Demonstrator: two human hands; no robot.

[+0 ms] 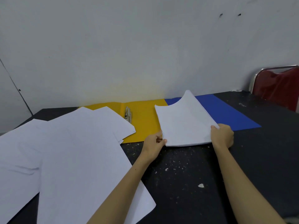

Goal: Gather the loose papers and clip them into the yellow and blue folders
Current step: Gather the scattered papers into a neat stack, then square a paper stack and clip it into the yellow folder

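White stack (182, 125) (curled) overlapping open folders (145, 117)

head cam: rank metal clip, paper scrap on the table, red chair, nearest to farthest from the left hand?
From the left hand:
1. Metal clip, just beyond it to the left, on the yellow folder.
2. Paper scrap, toward the camera and to the right, on the dark table.
3. Red chair, far right by the wall.

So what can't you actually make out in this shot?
- Head view: whether the blue folder has a clip like the yellow folder's metal clip; the paper stack held by the left hand and right hand covers its middle.
- How many loose sheets there are: they overlap and run off the left and bottom edges.
- Any print on the papers: too faint.
- The red chair: cut off by the right edge.
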